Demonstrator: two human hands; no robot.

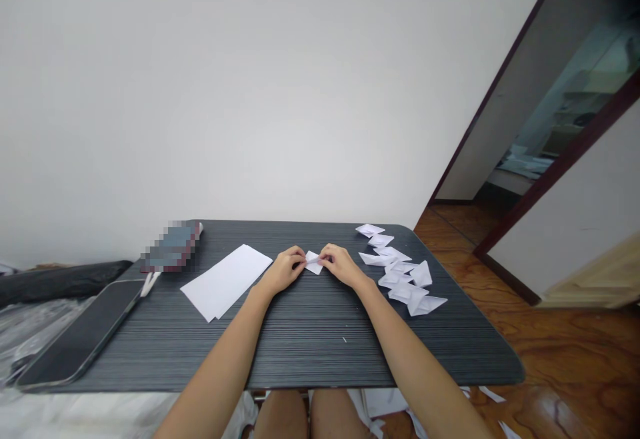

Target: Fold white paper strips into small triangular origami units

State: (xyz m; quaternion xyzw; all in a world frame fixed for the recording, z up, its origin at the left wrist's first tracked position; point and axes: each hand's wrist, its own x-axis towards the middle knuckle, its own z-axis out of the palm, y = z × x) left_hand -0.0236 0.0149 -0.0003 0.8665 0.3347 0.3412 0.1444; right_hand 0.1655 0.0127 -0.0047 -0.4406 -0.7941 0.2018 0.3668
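A small folded white paper piece [313, 263] lies on the dark striped table [300, 346] between my two hands. My left hand [285, 267] pinches its left side with fingers closed. My right hand [339, 263] pinches its right side the same way. Flat white paper sheets [226, 280] lie just left of my left hand. To the right of my right hand, several folded paper pieces [403, 272] are strewn in a row.
A black phone [83, 332] lies at the table's left front corner, overhanging the edge. A blurred dark box [170, 247] sits at the back left. Paper scraps [493, 396] lie on the wooden floor [575, 359] to the right, near an open doorway [545, 132].
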